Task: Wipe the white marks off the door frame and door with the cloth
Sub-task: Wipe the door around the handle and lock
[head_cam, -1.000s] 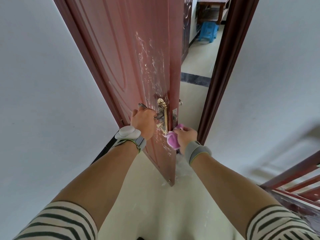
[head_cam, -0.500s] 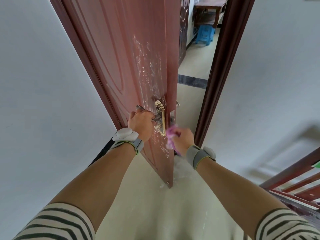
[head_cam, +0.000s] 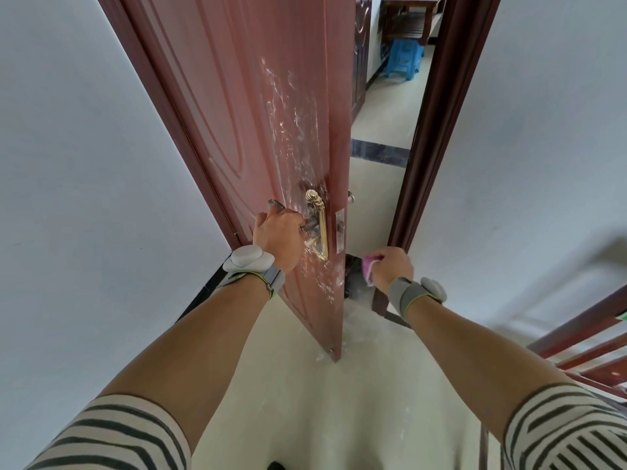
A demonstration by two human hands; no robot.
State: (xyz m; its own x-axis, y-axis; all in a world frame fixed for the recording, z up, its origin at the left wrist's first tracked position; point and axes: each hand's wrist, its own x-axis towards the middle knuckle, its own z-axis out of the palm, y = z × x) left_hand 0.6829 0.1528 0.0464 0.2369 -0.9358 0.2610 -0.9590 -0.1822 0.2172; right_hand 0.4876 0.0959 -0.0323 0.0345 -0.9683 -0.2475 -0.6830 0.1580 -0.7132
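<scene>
Where two pale grey walls (head_cam: 84, 164) part, one reddish-brown panelled door (head_cam: 230, 96) stands partly open, its free edge towards the camera. Cream tiled floor (head_cam: 339, 401), crossed beyond the threshold by one dark strip (head_cam: 376, 152); whitish dust lies on it around the door's foot. Dark brown door frame (head_cam: 441, 113), right jamb in view, rising from the floor to the top edge. Two bare forearms in striped short sleeves (head_cam: 112, 435), one reaching to each side of the door's edge. Red wooden railing (head_cam: 583, 344), lower right corner, well apart from the door. White marks (head_cam: 288, 106): smears and flecks in a band down the door's face near its free edge, from above the lock to below it. Wooden furniture (head_cam: 410, 15) and one blue stool (head_cam: 403, 59), in the room beyond. Left hand (head_cam: 280, 239): fingers curled round the grey lever handle (head_cam: 275, 205), whose tip shows above the knuckles. Right hand (head_cam: 393, 266): low in the gap between door edge and frame, just beside the jamb's lower part, fingers clenched on the cloth (head_cam: 368, 266). Cloth: pink, bunched, showing on the hand's door-facing side, clear of the door's edge; whether it touches the frame cannot be told. Gold lock plate (head_cam: 319, 225), upright on the door's face, just right of the left hand. Two grey wrist bands (head_cam: 251, 262), one on each wrist, each carrying a white puck.
</scene>
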